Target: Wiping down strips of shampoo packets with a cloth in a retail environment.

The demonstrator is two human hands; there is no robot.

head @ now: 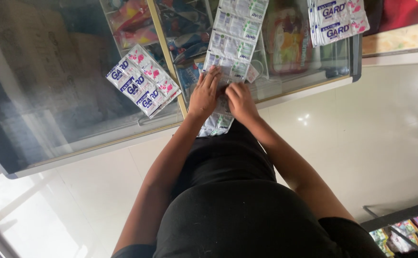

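Note:
A long strip of joined grey-white sachets (235,33) lies along the glass top of a display counter (65,119) and hangs over its near edge. My left hand (204,93) presses flat on the strip, fingers spread. Just right of it, my right hand (240,101) pinches the strip at a seam between two sachets. The strip's lower end (217,125) dangles below both hands, over my black shirt.
A stack of white-and-pink sachets (142,80) lies on the glass to the left, another stack (338,19) at the far right. Packaged goods show under the glass. A white tiled floor (376,143) lies below, with a shelf of colourful packs (409,231) at the lower right.

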